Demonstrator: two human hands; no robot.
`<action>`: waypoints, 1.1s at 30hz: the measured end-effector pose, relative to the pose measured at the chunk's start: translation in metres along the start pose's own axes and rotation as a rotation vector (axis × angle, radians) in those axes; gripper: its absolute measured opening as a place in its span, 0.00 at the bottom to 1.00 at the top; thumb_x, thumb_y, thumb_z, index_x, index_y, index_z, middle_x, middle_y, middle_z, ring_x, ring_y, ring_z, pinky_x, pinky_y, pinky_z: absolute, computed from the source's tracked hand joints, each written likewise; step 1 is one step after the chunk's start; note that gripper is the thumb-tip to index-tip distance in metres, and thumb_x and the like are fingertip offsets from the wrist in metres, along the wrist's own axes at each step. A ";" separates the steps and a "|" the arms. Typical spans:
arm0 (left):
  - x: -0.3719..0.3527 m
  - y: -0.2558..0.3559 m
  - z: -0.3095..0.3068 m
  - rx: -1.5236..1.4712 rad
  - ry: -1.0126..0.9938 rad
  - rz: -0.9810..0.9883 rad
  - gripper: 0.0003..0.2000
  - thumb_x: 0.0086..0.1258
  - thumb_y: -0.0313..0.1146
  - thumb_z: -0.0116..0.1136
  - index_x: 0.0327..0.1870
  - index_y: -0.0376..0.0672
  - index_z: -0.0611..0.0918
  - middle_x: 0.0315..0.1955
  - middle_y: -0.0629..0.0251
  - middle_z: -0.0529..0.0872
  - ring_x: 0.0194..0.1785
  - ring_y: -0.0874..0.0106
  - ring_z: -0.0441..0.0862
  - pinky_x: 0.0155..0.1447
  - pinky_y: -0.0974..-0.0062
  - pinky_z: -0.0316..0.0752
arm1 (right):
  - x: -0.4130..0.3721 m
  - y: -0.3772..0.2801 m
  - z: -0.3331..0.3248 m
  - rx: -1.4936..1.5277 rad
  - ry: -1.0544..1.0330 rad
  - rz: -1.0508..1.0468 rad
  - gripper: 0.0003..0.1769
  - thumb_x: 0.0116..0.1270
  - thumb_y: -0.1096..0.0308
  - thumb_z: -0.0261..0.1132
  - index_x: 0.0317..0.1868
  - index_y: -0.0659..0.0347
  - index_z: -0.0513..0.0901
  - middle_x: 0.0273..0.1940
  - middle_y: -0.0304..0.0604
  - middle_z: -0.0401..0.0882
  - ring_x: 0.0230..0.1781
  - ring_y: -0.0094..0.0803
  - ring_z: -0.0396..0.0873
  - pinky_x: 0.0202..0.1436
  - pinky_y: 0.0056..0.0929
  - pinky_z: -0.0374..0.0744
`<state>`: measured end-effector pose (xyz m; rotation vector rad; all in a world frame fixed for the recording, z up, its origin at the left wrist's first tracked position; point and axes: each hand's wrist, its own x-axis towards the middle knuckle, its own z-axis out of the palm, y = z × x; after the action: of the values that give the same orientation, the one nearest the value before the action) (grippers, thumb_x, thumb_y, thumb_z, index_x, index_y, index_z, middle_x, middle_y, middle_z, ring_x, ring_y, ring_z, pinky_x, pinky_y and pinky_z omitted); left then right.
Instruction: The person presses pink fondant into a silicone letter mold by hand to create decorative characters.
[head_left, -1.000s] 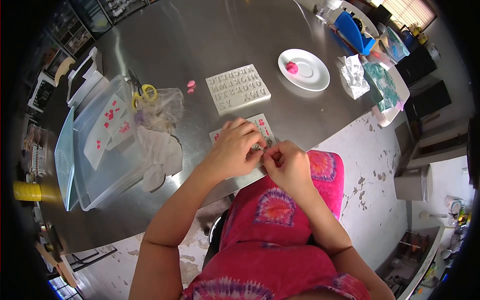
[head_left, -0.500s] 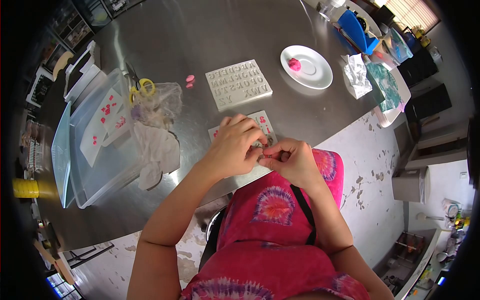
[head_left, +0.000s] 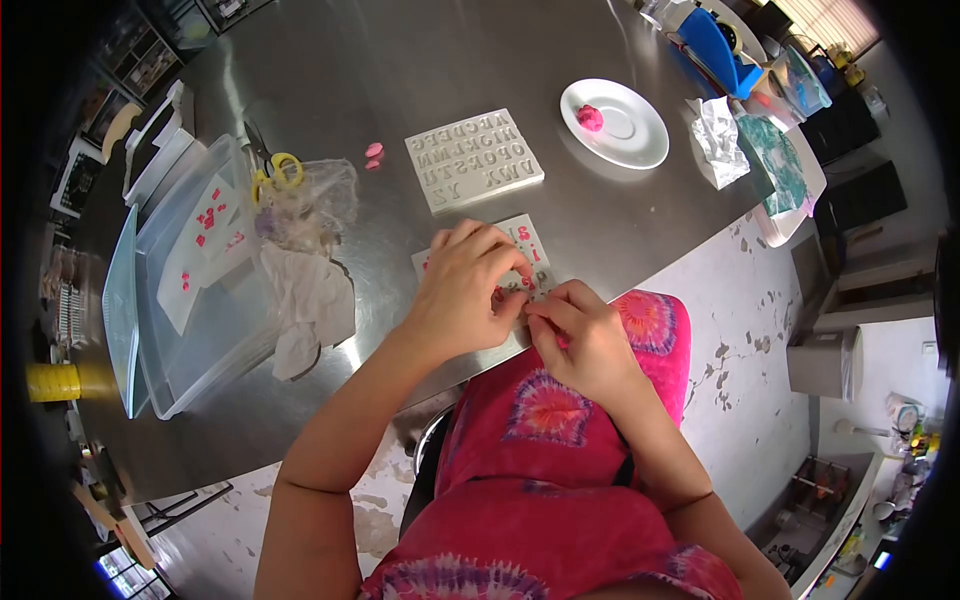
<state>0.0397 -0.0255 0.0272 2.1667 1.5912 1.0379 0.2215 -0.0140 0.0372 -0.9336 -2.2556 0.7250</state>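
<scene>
Under both my hands lies a pale letter mould (head_left: 530,246), with bright pink paste in some of its shapes. My left hand (head_left: 465,290) rests over its middle, fingers curled and thumb bent toward the index finger. At the mould's right edge, my right hand (head_left: 585,345) has thumb and index finger pinched close to the left thumb tip. Whatever sits between the fingertips is too small and covered to make out. Just beyond, a thicker white alphabet mould (head_left: 475,160) lies flat. Two small pink pieces (head_left: 374,151) are left of it.
A white saucer (head_left: 640,150) holds a pink lump (head_left: 590,118). Crumpled tissue (head_left: 718,145) lies near the right table edge. On the left are a clear plastic tub (head_left: 205,365) with pink letters on paper, yellow-handled scissors (head_left: 285,172), plastic wrap (head_left: 325,200) and a white cloth (head_left: 310,305).
My right hand has turned and lowered slightly, its fingertips now down at the mould's edge. The left hand stays nearly in place. The view has shifted a little.
</scene>
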 end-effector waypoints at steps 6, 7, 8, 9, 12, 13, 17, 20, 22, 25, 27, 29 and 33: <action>0.001 0.001 -0.003 -0.024 -0.038 -0.020 0.11 0.47 0.26 0.64 0.34 0.48 0.81 0.37 0.70 0.79 0.49 0.65 0.73 0.53 0.66 0.63 | 0.012 0.006 -0.002 0.510 0.021 0.441 0.03 0.59 0.77 0.64 0.33 0.67 0.82 0.28 0.45 0.80 0.22 0.27 0.79 0.27 0.26 0.78; 0.001 0.000 -0.004 -0.010 -0.023 -0.009 0.12 0.48 0.25 0.63 0.35 0.48 0.80 0.37 0.70 0.79 0.48 0.65 0.73 0.53 0.66 0.62 | 0.015 0.007 -0.001 0.495 -0.003 0.480 0.03 0.59 0.75 0.65 0.32 0.67 0.82 0.25 0.44 0.80 0.20 0.25 0.77 0.26 0.26 0.77; 0.002 -0.001 -0.004 0.004 -0.008 0.001 0.12 0.48 0.24 0.62 0.35 0.47 0.80 0.37 0.69 0.79 0.48 0.64 0.73 0.53 0.66 0.62 | 0.017 0.009 -0.001 0.480 -0.026 0.519 0.05 0.59 0.74 0.66 0.31 0.68 0.82 0.23 0.43 0.80 0.18 0.22 0.76 0.26 0.25 0.76; 0.002 -0.002 -0.004 0.003 -0.011 0.001 0.12 0.48 0.24 0.62 0.35 0.47 0.80 0.37 0.69 0.79 0.48 0.64 0.73 0.53 0.66 0.62 | 0.018 0.010 0.000 0.481 -0.026 0.522 0.05 0.59 0.74 0.66 0.31 0.68 0.82 0.23 0.43 0.80 0.18 0.22 0.76 0.26 0.25 0.76; 0.001 -0.006 -0.002 0.040 0.048 -0.028 0.11 0.48 0.22 0.61 0.33 0.47 0.79 0.36 0.69 0.80 0.47 0.64 0.74 0.53 0.66 0.63 | 0.020 0.013 0.002 0.248 -0.069 0.487 0.06 0.56 0.72 0.69 0.28 0.65 0.81 0.17 0.39 0.76 0.15 0.21 0.73 0.24 0.26 0.74; 0.001 -0.007 -0.002 0.043 0.081 -0.031 0.11 0.48 0.22 0.61 0.32 0.46 0.79 0.35 0.69 0.80 0.46 0.64 0.74 0.52 0.66 0.63 | 0.019 0.013 0.003 0.229 -0.058 0.468 0.06 0.55 0.72 0.70 0.26 0.64 0.81 0.16 0.39 0.75 0.15 0.23 0.73 0.23 0.27 0.74; 0.003 -0.011 0.000 0.048 0.143 -0.028 0.10 0.48 0.21 0.61 0.31 0.46 0.79 0.33 0.70 0.80 0.45 0.65 0.75 0.50 0.66 0.64 | 0.018 0.012 0.007 0.150 -0.004 0.368 0.08 0.54 0.71 0.71 0.24 0.63 0.79 0.15 0.41 0.73 0.14 0.27 0.72 0.22 0.27 0.73; 0.003 -0.010 0.000 0.046 0.149 -0.022 0.10 0.48 0.21 0.61 0.31 0.46 0.79 0.33 0.70 0.80 0.44 0.65 0.75 0.50 0.66 0.64 | 0.017 0.010 0.013 0.067 0.052 0.333 0.09 0.54 0.71 0.71 0.23 0.64 0.78 0.15 0.43 0.73 0.14 0.29 0.72 0.21 0.27 0.72; 0.004 -0.009 0.001 0.051 0.152 -0.011 0.09 0.49 0.21 0.61 0.31 0.46 0.79 0.32 0.70 0.80 0.44 0.65 0.75 0.49 0.66 0.64 | 0.016 0.010 0.013 0.100 0.047 0.380 0.09 0.54 0.71 0.71 0.24 0.64 0.79 0.15 0.43 0.73 0.13 0.29 0.72 0.21 0.27 0.72; 0.004 -0.009 0.002 0.063 0.151 0.011 0.09 0.49 0.21 0.61 0.30 0.46 0.79 0.32 0.71 0.80 0.43 0.66 0.75 0.48 0.66 0.63 | 0.014 0.025 0.013 0.342 0.041 0.478 0.09 0.54 0.71 0.72 0.24 0.63 0.79 0.15 0.41 0.73 0.13 0.28 0.72 0.20 0.28 0.71; 0.004 -0.010 0.000 0.072 0.148 0.020 0.09 0.49 0.20 0.61 0.30 0.46 0.79 0.31 0.71 0.80 0.43 0.66 0.75 0.48 0.67 0.63 | 0.014 0.030 0.011 0.553 0.036 0.524 0.09 0.55 0.71 0.72 0.24 0.63 0.79 0.15 0.41 0.73 0.13 0.28 0.72 0.20 0.28 0.71; 0.004 -0.012 0.000 0.056 0.154 0.037 0.09 0.49 0.20 0.61 0.30 0.46 0.79 0.30 0.72 0.80 0.42 0.66 0.75 0.47 0.67 0.63 | 0.014 0.027 0.008 0.447 -0.039 0.523 0.09 0.53 0.70 0.72 0.23 0.62 0.80 0.15 0.40 0.74 0.13 0.27 0.72 0.21 0.28 0.72; 0.004 -0.011 -0.001 0.055 0.160 0.031 0.09 0.49 0.20 0.61 0.29 0.47 0.79 0.30 0.72 0.80 0.42 0.66 0.76 0.46 0.67 0.63 | 0.015 0.013 0.012 0.177 0.007 0.413 0.08 0.53 0.71 0.71 0.22 0.61 0.79 0.15 0.40 0.74 0.13 0.27 0.72 0.21 0.27 0.72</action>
<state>0.0323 -0.0180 0.0229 2.1998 1.6781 1.2184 0.2099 0.0025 0.0253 -1.3252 -1.9704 1.0766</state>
